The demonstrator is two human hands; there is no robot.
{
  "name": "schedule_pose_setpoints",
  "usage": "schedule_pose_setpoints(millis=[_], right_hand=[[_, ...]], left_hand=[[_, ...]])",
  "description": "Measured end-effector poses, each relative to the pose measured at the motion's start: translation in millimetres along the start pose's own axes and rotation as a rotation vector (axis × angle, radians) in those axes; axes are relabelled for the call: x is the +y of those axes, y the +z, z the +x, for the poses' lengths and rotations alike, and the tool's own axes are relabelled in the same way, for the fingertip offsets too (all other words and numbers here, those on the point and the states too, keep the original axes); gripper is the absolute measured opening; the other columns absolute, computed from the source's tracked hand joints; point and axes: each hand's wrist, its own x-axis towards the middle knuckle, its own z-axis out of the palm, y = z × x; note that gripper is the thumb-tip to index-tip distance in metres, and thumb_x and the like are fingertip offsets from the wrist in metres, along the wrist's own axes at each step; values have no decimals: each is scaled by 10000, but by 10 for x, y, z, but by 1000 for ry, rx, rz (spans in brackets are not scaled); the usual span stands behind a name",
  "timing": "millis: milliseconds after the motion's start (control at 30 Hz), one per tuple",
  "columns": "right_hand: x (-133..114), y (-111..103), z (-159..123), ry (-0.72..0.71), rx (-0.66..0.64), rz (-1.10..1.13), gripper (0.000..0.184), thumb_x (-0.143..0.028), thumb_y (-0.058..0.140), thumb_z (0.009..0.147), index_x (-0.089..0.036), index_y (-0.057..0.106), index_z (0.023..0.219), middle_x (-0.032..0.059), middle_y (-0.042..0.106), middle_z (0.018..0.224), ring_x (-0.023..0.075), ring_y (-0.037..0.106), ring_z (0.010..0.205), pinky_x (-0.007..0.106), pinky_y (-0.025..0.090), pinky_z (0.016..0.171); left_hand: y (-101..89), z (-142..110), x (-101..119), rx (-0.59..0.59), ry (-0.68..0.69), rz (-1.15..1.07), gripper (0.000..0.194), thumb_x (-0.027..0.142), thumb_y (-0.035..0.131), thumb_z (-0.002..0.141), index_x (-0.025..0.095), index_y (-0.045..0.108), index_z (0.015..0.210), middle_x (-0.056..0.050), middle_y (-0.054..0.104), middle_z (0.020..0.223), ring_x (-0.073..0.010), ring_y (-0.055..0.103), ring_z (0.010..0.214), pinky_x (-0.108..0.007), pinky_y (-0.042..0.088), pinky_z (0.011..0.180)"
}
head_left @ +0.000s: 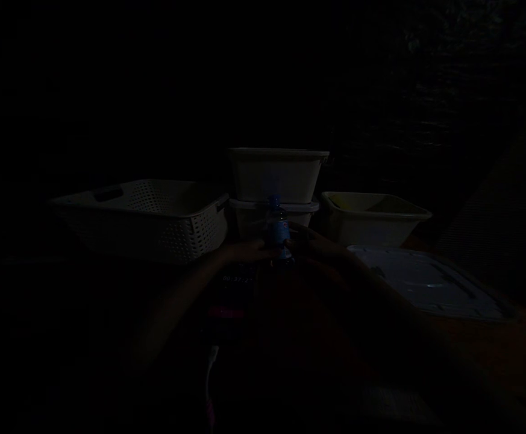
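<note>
The scene is very dark, so finger detail is faint. A small clear bottle with a blue cap and blue label (279, 230) stands upright, or nearly so, between my two hands. My left hand (254, 247) holds its left side, the fingers partly lost behind it. From the right, my right hand (308, 239) grips the bottle too, thumb near the lower label and fingers towards the back. Whether the bottle's base touches the table cannot be made out.
Left stands a white perforated basket (208, 235). Behind the bottle, a white tub (274, 175) sits on a lidded tub (249, 220). Another tub (371, 232) and a flat lid (425, 280) lie right. A phone showing a timer (231, 295) with a cable (209, 374) is in front.
</note>
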Motion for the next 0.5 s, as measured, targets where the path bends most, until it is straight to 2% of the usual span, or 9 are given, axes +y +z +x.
schedule_pose_setpoints(millis=[233,500], right_hand=[[-19,25,-4,14,4,33,526,-249,691,748,-237,477,1229,81,570,1192,173,595,984,315,510,827],[-42,63,-12,-4,26,18,554,-253,712,720,-228,470,1218,105,548,1223,212,576,1038,379,485,887]], left_hand=[[-2,31,-71,9,25,-10,606,640,467,779,176,574,1153,-74,652,1067,-214,610,935,-304,453,812],[-9,53,-117,-5,61,-188,534,539,573,759,186,574,1160,-88,624,1158,-229,595,1012,-337,457,853]])
